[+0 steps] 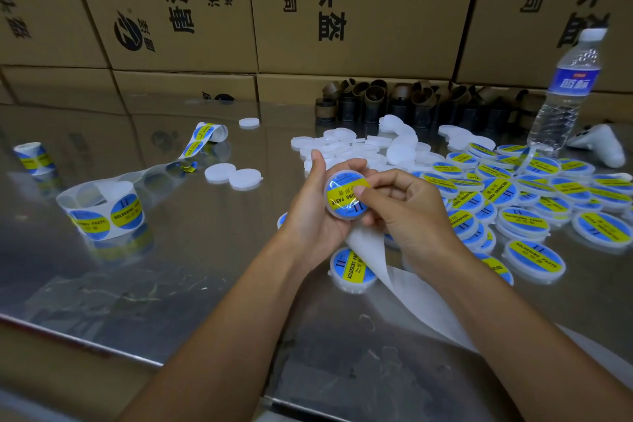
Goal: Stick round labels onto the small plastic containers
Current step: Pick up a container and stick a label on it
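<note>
Nearest me, a white backing strip (404, 288) trails over the steel table (171, 267); above it my left hand (310, 212) grips a small container (334, 211) from the left, fingers curled behind; my right hand (407, 212) pinches its right rim, thumb on the round label (342, 197); its face tilts toward me, yellow band running left-right; labelled containers (534, 195) heap right.

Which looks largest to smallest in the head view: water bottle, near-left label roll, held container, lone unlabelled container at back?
1. water bottle
2. near-left label roll
3. held container, enlarged by nearness to camera
4. lone unlabelled container
</note>
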A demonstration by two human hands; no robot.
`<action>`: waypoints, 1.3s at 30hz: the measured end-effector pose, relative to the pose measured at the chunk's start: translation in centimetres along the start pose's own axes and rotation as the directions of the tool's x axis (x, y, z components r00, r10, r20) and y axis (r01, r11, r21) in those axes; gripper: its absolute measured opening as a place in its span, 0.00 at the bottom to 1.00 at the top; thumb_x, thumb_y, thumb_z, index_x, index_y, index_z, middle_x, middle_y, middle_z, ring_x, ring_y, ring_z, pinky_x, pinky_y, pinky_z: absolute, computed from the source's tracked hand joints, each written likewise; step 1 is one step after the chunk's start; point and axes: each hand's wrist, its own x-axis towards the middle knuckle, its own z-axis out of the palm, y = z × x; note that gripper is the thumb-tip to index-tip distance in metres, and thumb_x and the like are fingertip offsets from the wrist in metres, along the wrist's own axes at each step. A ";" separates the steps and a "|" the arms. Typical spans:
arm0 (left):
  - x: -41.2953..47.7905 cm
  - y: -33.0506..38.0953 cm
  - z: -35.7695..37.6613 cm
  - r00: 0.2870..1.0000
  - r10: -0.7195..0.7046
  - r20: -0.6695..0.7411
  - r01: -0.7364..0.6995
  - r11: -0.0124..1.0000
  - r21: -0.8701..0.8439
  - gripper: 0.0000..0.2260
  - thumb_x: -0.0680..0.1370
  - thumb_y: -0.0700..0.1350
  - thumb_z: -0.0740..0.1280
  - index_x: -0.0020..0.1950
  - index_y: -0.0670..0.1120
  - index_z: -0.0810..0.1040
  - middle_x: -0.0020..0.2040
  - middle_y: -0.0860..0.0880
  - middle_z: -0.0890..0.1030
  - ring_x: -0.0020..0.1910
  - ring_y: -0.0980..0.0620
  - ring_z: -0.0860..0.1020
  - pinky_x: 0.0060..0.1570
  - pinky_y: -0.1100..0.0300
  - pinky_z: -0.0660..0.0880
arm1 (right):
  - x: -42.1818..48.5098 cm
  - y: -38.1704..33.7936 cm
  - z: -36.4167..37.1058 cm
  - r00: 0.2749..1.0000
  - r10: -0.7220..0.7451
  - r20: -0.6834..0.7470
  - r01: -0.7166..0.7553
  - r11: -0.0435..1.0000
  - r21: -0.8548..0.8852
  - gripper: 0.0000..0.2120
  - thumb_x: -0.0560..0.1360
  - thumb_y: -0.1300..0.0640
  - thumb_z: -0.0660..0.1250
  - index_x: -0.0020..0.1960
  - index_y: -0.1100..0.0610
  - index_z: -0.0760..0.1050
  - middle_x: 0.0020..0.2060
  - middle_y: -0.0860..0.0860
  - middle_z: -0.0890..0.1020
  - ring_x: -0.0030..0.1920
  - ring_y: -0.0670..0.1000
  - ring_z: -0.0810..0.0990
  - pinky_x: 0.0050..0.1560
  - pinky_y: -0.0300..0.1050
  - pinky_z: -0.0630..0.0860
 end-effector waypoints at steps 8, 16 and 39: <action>-0.4 -0.3 -0.2 0.994 0.094 0.058 -0.097 0.993 0.062 0.11 0.71 0.40 0.66 0.52 0.42 0.75 0.40 0.46 0.82 0.33 0.52 0.80 0.29 0.64 0.74 | -0.1 -0.1 -0.1 1.000 0.006 0.017 -0.007 1.000 0.030 0.04 0.72 0.65 0.69 0.40 0.61 0.75 0.24 0.51 0.78 0.23 0.44 0.75 0.27 0.33 0.72; -0.3 -0.3 -0.2 0.995 0.093 0.033 -0.095 0.994 0.053 0.08 0.80 0.36 0.59 0.53 0.41 0.76 0.42 0.46 0.81 0.32 0.52 0.79 0.30 0.63 0.75 | 0.1 0.2 -0.2 1.000 0.012 0.010 -0.012 1.000 0.023 0.05 0.72 0.64 0.70 0.40 0.60 0.75 0.25 0.51 0.79 0.23 0.44 0.76 0.28 0.34 0.73; -0.4 -0.2 0.3 0.989 0.137 0.053 -0.139 0.989 0.052 0.10 0.81 0.37 0.56 0.58 0.43 0.75 0.47 0.49 0.85 0.44 0.52 0.83 0.48 0.61 0.79 | -0.7 1.1 1.1 0.867 -0.491 0.089 0.404 0.587 -0.701 0.06 0.79 0.56 0.59 0.48 0.51 0.62 0.47 0.51 0.74 0.45 0.54 0.73 0.44 0.53 0.68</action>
